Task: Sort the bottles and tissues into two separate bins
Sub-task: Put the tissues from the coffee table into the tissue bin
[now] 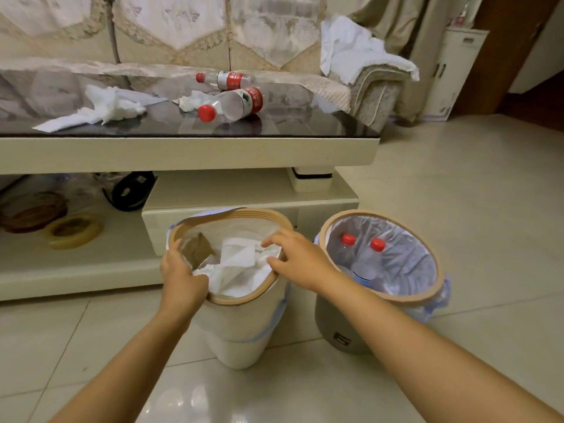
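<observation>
Your left hand point(180, 277) grips the tissue bin's point(244, 328) rim, your right hand point(293, 256) hovers loose-fingered above its tissues point(241, 267), while the nearer bottle point(235, 105) lies up ahead on the table point(183, 154), cap toward you.

I can't see my left hand's point(180, 277) fingertips (tucked inside the white bin's rim point(244, 299)), and both forearms run offscreen.

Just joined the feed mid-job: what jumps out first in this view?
Both hands are at the rim of the white bin in the middle: the left hand grips the near rim, the right hand rests on the far side over white tissues. The grey bin beside it holds red-capped bottles. Two bottles and tissues remain on the table.
</observation>
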`<action>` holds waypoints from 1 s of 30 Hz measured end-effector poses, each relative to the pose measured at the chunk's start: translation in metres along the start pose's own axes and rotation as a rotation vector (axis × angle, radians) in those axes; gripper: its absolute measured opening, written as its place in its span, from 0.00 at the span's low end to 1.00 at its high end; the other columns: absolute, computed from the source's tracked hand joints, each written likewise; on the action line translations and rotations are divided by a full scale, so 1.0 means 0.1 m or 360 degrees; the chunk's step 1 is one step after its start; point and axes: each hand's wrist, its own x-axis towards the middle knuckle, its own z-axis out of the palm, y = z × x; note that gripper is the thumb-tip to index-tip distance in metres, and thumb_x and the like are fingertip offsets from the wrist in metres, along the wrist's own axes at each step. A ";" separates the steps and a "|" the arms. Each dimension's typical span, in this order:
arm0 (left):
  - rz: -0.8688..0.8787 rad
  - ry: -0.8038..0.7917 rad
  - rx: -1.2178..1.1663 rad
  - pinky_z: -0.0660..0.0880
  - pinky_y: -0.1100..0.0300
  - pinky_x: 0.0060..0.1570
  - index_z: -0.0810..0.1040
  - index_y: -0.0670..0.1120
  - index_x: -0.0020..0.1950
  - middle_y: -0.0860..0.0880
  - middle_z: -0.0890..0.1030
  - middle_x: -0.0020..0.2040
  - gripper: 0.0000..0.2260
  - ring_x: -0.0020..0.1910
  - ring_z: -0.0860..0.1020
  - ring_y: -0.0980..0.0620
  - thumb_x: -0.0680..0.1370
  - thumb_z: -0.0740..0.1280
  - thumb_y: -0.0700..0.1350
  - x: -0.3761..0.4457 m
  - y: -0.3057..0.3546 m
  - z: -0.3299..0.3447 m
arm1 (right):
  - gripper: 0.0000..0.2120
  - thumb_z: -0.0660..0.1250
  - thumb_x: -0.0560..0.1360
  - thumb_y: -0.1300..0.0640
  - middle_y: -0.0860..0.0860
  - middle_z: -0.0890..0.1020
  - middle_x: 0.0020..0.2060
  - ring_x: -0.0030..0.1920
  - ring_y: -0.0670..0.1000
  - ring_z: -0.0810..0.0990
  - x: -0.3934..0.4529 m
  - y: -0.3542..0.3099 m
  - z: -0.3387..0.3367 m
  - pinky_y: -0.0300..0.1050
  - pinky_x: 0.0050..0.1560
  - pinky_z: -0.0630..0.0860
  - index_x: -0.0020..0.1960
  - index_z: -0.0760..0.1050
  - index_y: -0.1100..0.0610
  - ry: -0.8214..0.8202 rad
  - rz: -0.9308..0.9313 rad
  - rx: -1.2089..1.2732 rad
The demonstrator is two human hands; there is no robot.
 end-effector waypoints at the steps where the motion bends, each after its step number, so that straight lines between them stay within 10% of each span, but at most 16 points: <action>1: 0.0046 -0.0014 -0.0009 0.74 0.42 0.60 0.63 0.54 0.73 0.45 0.66 0.67 0.38 0.63 0.67 0.45 0.67 0.64 0.27 -0.02 0.04 0.07 | 0.15 0.64 0.75 0.53 0.45 0.73 0.59 0.44 0.47 0.78 -0.02 0.07 -0.05 0.49 0.51 0.76 0.61 0.73 0.48 0.0006 0.0013 0.0017; 8: -0.0009 -0.0081 -0.0108 0.73 0.43 0.61 0.61 0.54 0.73 0.47 0.65 0.67 0.36 0.63 0.67 0.48 0.69 0.64 0.30 -0.12 0.15 0.34 | 0.16 0.66 0.75 0.52 0.47 0.76 0.58 0.57 0.49 0.75 -0.24 0.74 -0.48 0.49 0.57 0.75 0.63 0.73 0.48 0.0340 0.0375 0.0282; 13: -0.0002 -0.0019 -0.0237 0.73 0.44 0.61 0.63 0.56 0.71 0.52 0.68 0.67 0.36 0.64 0.69 0.50 0.67 0.64 0.30 -0.19 0.19 0.38 | 0.28 0.65 0.75 0.45 0.53 0.73 0.65 0.61 0.55 0.74 -0.30 0.87 -0.35 0.50 0.62 0.72 0.71 0.62 0.50 0.0006 0.0818 0.0652; 30: 0.0088 0.0144 -0.0037 0.74 0.54 0.57 0.61 0.56 0.73 0.51 0.68 0.69 0.38 0.63 0.70 0.52 0.68 0.62 0.27 -0.23 0.13 0.05 | 0.33 0.70 0.73 0.46 0.47 0.72 0.67 0.64 0.50 0.72 -0.04 0.28 0.10 0.52 0.67 0.70 0.73 0.59 0.48 -0.0004 0.0701 0.1376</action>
